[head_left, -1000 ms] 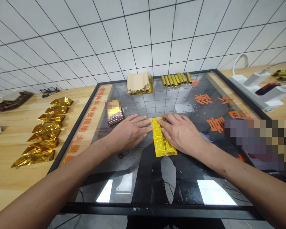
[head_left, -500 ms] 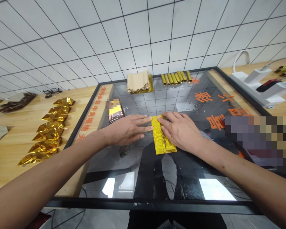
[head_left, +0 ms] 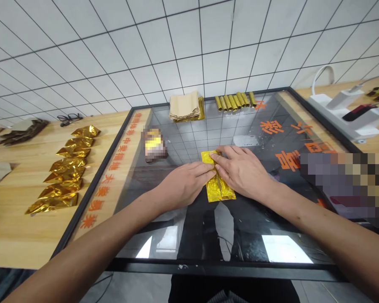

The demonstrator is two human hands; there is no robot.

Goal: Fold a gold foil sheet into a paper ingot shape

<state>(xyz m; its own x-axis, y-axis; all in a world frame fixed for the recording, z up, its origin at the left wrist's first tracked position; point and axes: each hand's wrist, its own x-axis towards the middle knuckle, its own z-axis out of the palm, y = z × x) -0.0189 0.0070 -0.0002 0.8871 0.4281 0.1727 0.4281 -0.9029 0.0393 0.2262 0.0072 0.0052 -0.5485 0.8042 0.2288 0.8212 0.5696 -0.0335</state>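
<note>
A folded sheet of gold foil paper [head_left: 213,193] lies flat on the dark glass tabletop, with a seam running lengthwise down its middle. My left hand [head_left: 185,181] reaches in from the left, its fingers drawn together and bent onto the paper near the seam. What its thumb does is hidden beneath the hand. My right hand [head_left: 243,172] rests over the right part of the same paper, fingers stretched out and apart, two fingertips pressing close to the seam. The paper's lower end and upper left corner show between the hands.
Behind stand a stack of brown paper sheets [head_left: 185,106] and several gold rolled tubes [head_left: 235,102]. Several folded gold foil pieces [head_left: 66,168] line the wooden surface at left. A blurred phone-like object [head_left: 153,145] lies left of centre. A white power strip [head_left: 334,115] sits at right.
My left hand has moved right, from the paper's left edge onto its middle, and its fingers have closed together. My right hand stays almost where it was.
</note>
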